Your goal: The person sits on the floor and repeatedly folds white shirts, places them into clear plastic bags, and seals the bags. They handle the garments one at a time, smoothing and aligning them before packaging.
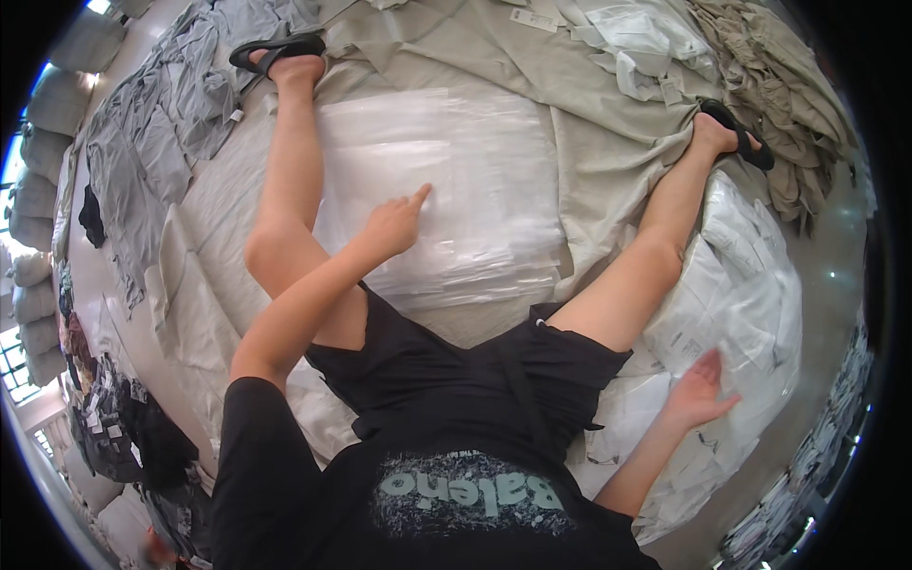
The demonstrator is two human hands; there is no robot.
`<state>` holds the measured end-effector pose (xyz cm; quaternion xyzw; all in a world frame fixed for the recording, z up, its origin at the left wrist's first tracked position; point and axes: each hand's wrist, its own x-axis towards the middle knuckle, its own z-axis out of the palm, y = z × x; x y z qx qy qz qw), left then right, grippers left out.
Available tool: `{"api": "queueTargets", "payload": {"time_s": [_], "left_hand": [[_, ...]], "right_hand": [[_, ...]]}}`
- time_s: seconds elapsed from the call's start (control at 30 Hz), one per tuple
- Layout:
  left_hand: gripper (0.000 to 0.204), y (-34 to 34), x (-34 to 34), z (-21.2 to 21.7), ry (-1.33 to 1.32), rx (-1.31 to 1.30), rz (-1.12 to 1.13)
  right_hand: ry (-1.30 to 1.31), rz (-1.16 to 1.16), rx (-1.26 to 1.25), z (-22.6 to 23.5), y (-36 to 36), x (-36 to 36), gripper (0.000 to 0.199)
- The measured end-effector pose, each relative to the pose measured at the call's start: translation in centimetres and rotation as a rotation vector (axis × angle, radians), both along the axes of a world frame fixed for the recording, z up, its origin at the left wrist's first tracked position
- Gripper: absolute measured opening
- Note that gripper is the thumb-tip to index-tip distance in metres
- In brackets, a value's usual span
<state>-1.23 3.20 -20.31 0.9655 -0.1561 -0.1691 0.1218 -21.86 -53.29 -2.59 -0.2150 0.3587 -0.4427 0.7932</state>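
Observation:
Between my spread legs lies a broad stack of clear plastic bags (503, 180), flat and partly overlapping. My left hand (394, 224) is over the left part of the stack. Its index finger is stretched out with the tip at the top bag, the other fingers look curled, and nothing shows in its grasp. Off to the right, my right hand (701, 391) is slightly blurred, thumb apart from the fingers, and holds nothing. It is above a pile of bagged white garments (731, 275); whether it touches them I cannot tell.
Beige cloth (608, 142) is spread under the bags. Grey garments (180, 104) are heaped at far left, khaki garments (779, 85) at far right. More white bagged garments (646, 43) lie beyond. Dark clothes (123, 418) are piled at near left, stuffed sacks (47, 161) at the left edge.

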Motion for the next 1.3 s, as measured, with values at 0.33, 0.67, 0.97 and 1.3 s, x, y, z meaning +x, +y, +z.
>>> {"api": "queueTargets", "payload": {"time_s": [0.33,0.67,0.97,1.3], "left_hand": [[0.027,-1.9,7.0,4.7,-0.017,-0.502,0.137],[0.026,1.7,-3.8,4.7,-0.117,0.069,-0.358],[0.024,-1.0,-3.9,3.2,-0.147,0.293,-0.570],[0.026,1.3,-4.9,2.2,-0.125,0.146,-0.468]], "right_hand": [[0.198,1.392,-1.847,-7.6,28.6,15.8,0.091],[0.006,1.614,-1.919,-20.8,31.9,26.1,0.033],[0.307,1.419,0.171,-20.6,30.8,36.4,0.034],[0.052,1.607,-1.361,-13.7,31.4,24.6,0.041]]}}
